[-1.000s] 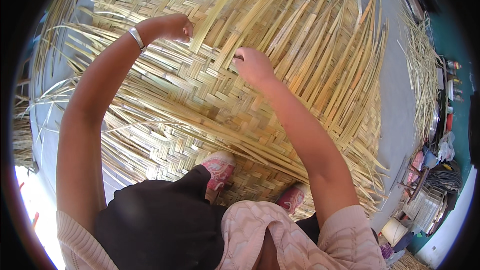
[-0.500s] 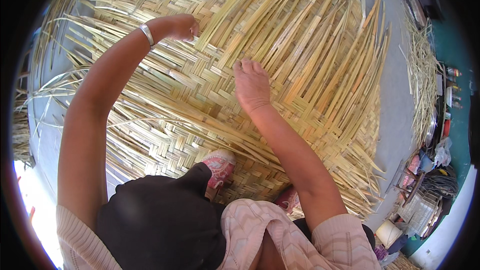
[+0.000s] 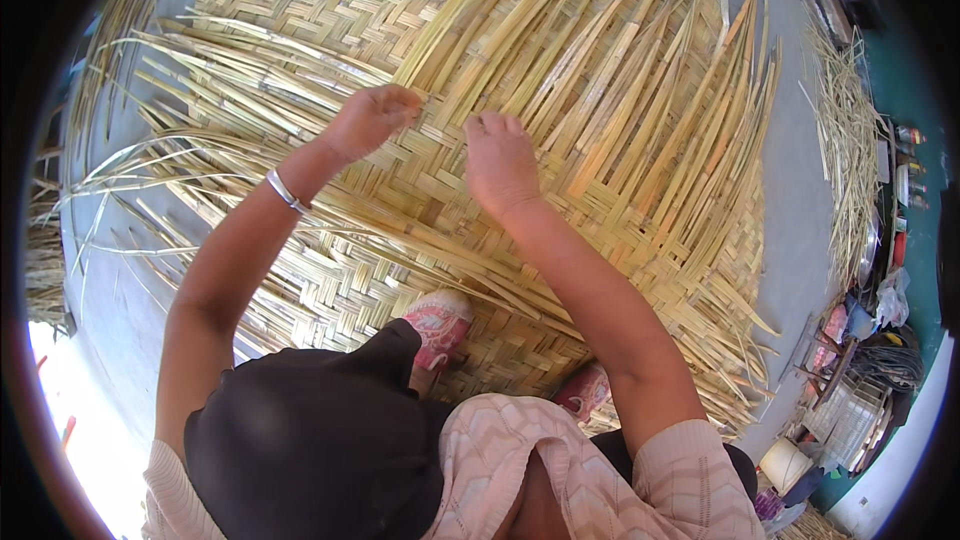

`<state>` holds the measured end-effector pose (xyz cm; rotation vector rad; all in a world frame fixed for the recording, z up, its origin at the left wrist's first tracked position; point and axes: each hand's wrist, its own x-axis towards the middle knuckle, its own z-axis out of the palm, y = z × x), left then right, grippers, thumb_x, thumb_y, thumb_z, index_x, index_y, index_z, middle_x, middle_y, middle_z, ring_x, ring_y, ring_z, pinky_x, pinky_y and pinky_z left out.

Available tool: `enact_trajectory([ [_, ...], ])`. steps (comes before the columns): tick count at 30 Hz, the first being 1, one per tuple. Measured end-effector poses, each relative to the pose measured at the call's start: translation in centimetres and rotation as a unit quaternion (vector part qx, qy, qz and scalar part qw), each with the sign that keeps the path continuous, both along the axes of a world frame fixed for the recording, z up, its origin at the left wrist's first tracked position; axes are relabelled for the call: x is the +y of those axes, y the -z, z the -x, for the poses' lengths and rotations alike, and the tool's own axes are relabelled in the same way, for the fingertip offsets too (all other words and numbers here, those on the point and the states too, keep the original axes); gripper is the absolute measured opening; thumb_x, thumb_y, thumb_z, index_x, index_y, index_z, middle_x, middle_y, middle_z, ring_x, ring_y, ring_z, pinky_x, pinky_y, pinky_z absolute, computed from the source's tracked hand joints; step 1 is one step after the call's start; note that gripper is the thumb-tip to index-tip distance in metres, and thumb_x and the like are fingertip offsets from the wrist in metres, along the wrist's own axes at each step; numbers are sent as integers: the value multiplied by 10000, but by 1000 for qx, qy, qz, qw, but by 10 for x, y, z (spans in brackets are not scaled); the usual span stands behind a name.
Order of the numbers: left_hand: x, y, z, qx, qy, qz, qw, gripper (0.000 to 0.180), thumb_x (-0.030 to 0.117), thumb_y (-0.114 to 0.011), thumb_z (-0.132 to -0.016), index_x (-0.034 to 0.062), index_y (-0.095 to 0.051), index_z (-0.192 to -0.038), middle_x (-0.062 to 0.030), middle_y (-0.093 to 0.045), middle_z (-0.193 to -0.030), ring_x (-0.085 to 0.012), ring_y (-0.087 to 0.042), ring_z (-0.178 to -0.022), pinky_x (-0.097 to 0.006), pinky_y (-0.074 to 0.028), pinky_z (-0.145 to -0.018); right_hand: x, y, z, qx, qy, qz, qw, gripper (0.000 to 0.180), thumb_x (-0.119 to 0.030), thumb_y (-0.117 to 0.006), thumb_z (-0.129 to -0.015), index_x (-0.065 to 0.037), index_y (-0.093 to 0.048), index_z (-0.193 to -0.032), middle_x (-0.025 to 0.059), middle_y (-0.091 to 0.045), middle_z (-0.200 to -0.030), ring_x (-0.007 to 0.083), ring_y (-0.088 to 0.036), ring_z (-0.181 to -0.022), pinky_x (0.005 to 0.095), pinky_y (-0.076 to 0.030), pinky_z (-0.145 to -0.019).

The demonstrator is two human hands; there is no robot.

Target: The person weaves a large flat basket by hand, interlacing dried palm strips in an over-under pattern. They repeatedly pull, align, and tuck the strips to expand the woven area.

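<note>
A large woven mat of pale yellow-green split-cane strips spreads beneath me, with a tight herringbone weave. My left hand, with a silver bangle at the wrist, is just over the weave with its fingers curled together. Whatever is between those fingertips is too small and blurred to tell. To its right, my right hand is closed, its fingers bent down at the lower ends of long loose strips. What that hand grips, if anything, is hidden under the fingers.
Other loose strips fan out leftward over the grey floor. My feet in pink patterned shoes stand on the mat. Along the right wall lie a pile of thin strips, coiled black cable and a pale tub.
My left hand has come down and to the right, from the left-hand strips toward my right hand. My right hand stays in nearly the same place.
</note>
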<state>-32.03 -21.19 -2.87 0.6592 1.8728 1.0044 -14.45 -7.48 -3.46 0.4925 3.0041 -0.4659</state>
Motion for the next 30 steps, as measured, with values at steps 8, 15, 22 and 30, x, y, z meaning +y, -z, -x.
enact_trajectory([
  [8,-2,10,1,-129,-84,-17,988,312,82,-621,-895,-48,-594,-1178,-68,-668,-969,-110,-602,-839,-248,-499,-736,20,-5,51,90,228,246,938,389,-66,-560,-839,47,-573,-1211,179,-659,-973,251,-662,-857,334,-517,-798],
  [15,4,6,5,-147,-74,7,986,293,104,-646,-883,-16,-611,-1147,-65,-675,-970,-121,-623,-852,-250,-503,-738,36,11,77,117,361,430,819,351,-130,-659,-792,49,-609,-1090,169,-693,-844,259,-697,-716,339,-540,-647],
  [22,3,10,-2,-122,-84,-17,989,329,106,-674,-855,-10,-593,-1152,-67,-678,-972,-125,-633,-849,-251,-509,-728,41,33,86,41,299,477,825,246,-197,-725,-767,1,-683,-906,134,-686,-785,227,-650,-622,337,-504,-597],
  [30,16,13,-28,221,-31,100,970,332,268,-747,-758,67,-576,-959,-84,-624,-823,-245,-627,-782,-370,-486,-674,30,17,83,81,156,315,932,271,-259,-665,-810,-54,-680,-986,199,-678,-897,358,-644,-866,421,-507,-769],
])
